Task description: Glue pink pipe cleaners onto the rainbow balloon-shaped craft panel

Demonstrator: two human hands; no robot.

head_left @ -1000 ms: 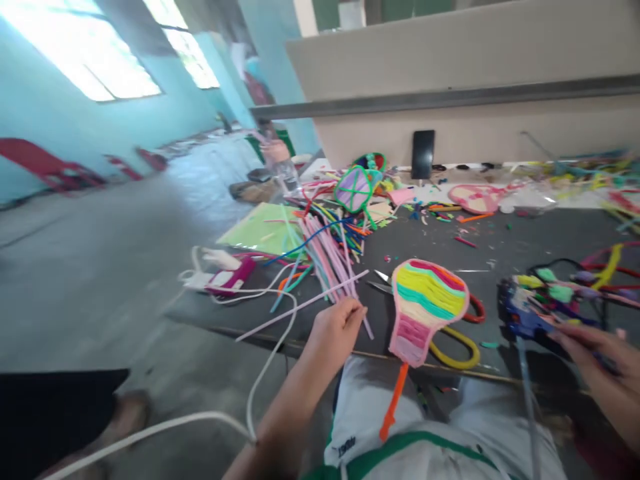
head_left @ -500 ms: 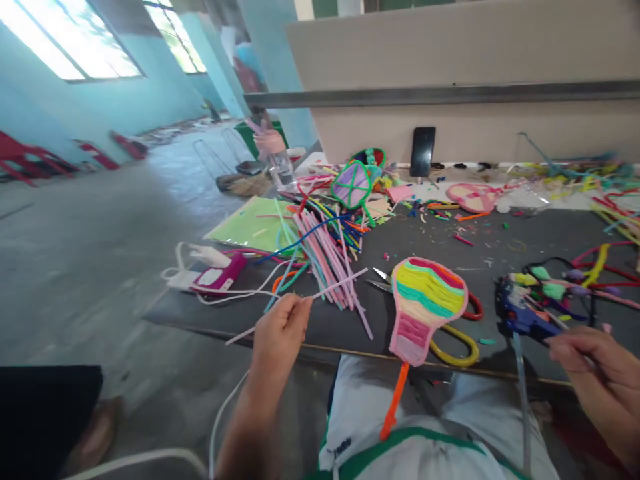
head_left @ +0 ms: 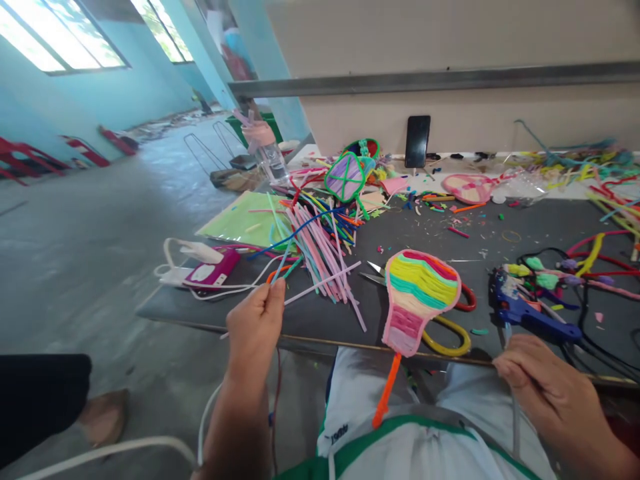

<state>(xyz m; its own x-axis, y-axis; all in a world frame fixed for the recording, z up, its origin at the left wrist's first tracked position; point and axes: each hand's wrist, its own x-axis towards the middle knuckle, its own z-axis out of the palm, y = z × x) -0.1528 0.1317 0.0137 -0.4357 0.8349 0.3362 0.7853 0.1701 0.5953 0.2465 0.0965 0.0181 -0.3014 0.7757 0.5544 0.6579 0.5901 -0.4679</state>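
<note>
My left hand (head_left: 257,320) is closed over the front left of the table, its thumb and fingers pinched together. A pale lilac pipe cleaner (head_left: 323,285) passes behind it, and a white cable runs up to it; what it grips is hidden. My right hand (head_left: 547,383) is closed on a long, clear glue stick (head_left: 516,427) below the blue glue gun (head_left: 537,320). Between the hands is a balloon-shaped pipe-cleaner piece (head_left: 423,297) in striped colours, with an orange stem (head_left: 387,393) hanging past the table edge. It partly covers the scissors (head_left: 447,337).
A bundle of pipe cleaners (head_left: 320,253) lies beside a green plastic packet (head_left: 240,220). The purple power adapter (head_left: 215,270) sits at the left edge. A water bottle (head_left: 267,157) and a phone (head_left: 417,141) stand at the back. Scraps cover the far side.
My left hand has slid left along the lilac pipe cleaner, which stays in place. My right hand has left the glue gun's handle and moved left onto the glue stick.
</note>
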